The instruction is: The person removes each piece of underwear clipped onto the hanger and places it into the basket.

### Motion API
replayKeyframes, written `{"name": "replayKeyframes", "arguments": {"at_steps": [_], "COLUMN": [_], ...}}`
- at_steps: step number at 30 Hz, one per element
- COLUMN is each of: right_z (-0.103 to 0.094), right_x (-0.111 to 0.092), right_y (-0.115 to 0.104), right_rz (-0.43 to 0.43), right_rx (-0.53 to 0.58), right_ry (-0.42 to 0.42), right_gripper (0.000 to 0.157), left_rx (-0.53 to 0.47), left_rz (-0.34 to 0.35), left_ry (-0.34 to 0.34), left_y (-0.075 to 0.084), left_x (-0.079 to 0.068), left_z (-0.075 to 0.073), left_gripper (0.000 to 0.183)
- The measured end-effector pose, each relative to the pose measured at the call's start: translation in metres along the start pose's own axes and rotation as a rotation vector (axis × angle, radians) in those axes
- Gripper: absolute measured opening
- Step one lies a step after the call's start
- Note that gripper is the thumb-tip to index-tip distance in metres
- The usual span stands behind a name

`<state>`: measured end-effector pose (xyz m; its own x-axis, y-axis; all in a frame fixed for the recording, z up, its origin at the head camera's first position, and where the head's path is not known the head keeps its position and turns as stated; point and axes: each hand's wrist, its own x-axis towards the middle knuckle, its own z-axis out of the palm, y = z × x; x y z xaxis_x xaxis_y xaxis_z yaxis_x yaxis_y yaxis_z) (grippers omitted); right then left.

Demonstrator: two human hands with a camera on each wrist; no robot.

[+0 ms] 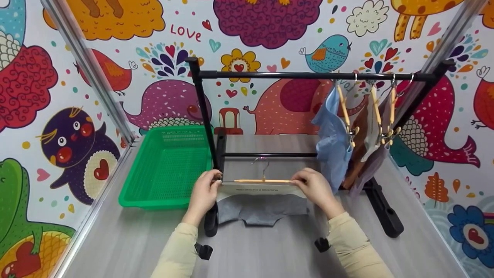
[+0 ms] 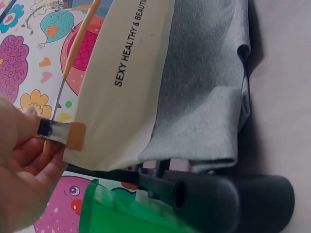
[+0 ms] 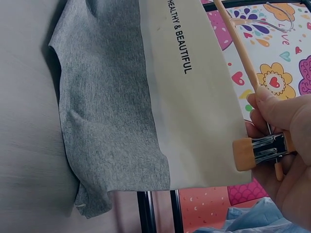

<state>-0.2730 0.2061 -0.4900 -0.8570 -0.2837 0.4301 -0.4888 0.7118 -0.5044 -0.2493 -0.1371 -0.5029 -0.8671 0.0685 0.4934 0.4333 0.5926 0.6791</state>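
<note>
Left hand [image 1: 203, 191] and right hand [image 1: 314, 188] pinching hanger's [image 1: 247, 180] clip ends, gray-and-cream garment [image 1: 262, 209] clipped below, green basket [image 1: 166, 170] near table's [image 1: 262, 253] far-left corner

White walls [image 1: 266, 56] stand at the back and sides, full of bright pictures: a blue bird [image 1: 328, 55], a yellow flower [image 1: 239, 66], a purple penguin [image 1: 77, 144], a green animal [image 1: 11, 204], little hearts [image 1: 207, 25] and the red word LOVE [image 1: 186, 33]. A metal pole [image 1: 92, 71] rises at each back corner. Below is a flat grey top [image 1: 270, 251] with faint lines like wood, and the light is soft.
</note>
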Motion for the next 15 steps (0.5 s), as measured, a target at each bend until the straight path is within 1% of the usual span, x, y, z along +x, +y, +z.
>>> {"name": "replayKeyframes", "arguments": {"at_steps": [2, 9, 15], "right_z": [-0.0001, -0.0004, 0.0], "right_x": [0.0, -0.0009, -0.0005], "right_y": [-0.0001, 0.0001, -0.0001], "right_rz": [0.006, 0.026, 0.035], "right_rx": [0.0, 0.002, 0.009], "right_ry": [-0.005, -0.003, -0.001], "right_gripper": [0.005, 0.005, 0.006], "left_rx": [0.012, 0.032, 0.034], "left_rz": [0.01, 0.012, 0.04], "left_ry": [0.014, 0.048, 0.086], "left_y": [0.0005, 0.0057, 0.0061], "left_x": [-0.0002, 0.0021, 0.0035], "left_z": [0.0006, 0.0012, 0.0026], "left_gripper": [0.017, 0.016, 0.013]}}
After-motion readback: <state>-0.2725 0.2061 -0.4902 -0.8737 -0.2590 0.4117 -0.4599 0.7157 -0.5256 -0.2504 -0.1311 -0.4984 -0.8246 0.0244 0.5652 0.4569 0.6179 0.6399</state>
